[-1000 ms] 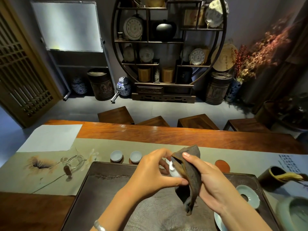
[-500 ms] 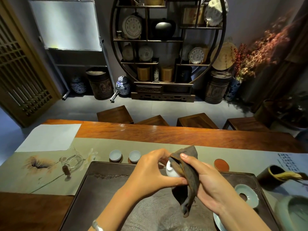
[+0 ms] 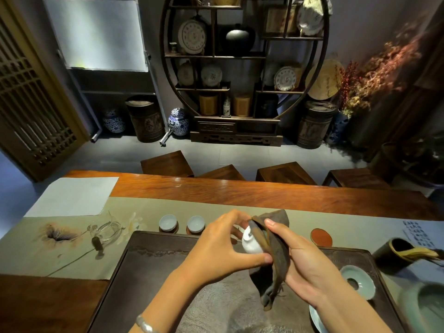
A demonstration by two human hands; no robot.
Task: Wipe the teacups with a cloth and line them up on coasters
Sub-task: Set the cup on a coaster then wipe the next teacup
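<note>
Left hand holds a small white cup above the tray, thumb under it and fingers curled over the top, so the cup lies tilted with its mouth toward the other hand. Right hand pinches a dark cloth against the cup's rim, the forefinger laid along the cloth's upper fold and the loose end hanging down toward the tray. How far the cloth reaches inside the cup is hidden.

Beyond the hands, two cups already sit side by side on coasters on the runner, just past the tray's far edge. A bare red coaster lies to the right of the hands, well apart from that pair. Any coaster between them is hidden behind the hands. A pale green dish with a hole in its middle rests on the tray's right side.

This looks like the wiping step on the third cup. Next, I judge, the cup must be turned upright, freed of the cloth, and set on the next coaster in the row, mouth up and in line with the two already placed; the left hand seems best placed to carry it there.
</note>
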